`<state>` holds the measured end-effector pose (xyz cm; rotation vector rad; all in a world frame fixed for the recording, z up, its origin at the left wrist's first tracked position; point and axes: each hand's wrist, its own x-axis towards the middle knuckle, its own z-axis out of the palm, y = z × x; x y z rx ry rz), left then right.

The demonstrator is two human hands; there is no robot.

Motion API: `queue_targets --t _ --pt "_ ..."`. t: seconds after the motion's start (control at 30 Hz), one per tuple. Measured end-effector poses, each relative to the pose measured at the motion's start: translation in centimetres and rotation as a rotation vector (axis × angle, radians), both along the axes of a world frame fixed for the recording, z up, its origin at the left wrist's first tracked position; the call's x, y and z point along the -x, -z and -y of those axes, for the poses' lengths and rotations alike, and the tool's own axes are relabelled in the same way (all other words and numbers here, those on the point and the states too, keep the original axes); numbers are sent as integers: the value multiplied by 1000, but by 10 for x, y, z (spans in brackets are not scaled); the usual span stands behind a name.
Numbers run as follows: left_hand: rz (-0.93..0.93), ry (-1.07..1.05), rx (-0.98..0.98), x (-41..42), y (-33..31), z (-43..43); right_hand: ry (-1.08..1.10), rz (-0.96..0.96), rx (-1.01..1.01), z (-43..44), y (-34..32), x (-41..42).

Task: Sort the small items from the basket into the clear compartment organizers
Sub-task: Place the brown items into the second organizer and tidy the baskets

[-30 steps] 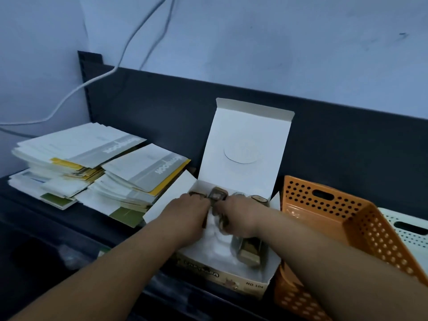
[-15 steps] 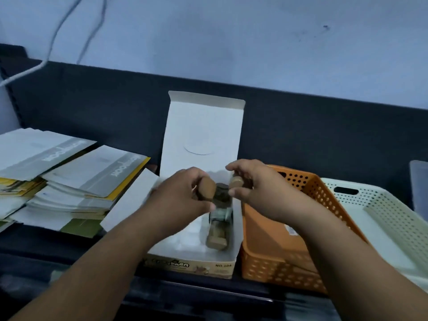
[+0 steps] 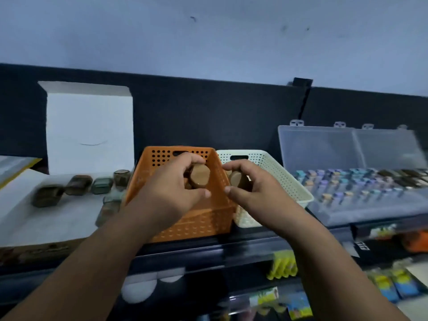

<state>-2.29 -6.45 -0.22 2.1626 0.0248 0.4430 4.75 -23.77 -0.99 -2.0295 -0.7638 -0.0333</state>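
Corked bottle (image 3: 199, 178) was gripped in left hand (image 3: 171, 193) over orange basket (image 3: 203, 216) | second bottle (image 3: 236, 179) was pinched in right hand (image 3: 252, 193) | cork ends faced the camera | clear organizer (image 3: 347, 214) lay off to the right, well apart | right hand was nearer

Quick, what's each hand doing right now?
Left hand: holding a cork-topped jar.
Right hand: holding a second cork-topped jar.
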Motion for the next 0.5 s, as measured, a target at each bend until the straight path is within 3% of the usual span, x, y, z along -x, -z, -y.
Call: queue_targets --t 0.17,0.5 --pt "-23 88 67 -9 4 106 101 11 53 110 0 9" --pt "57 267 21 -19 6 296 266 33 71 307 -2 34"
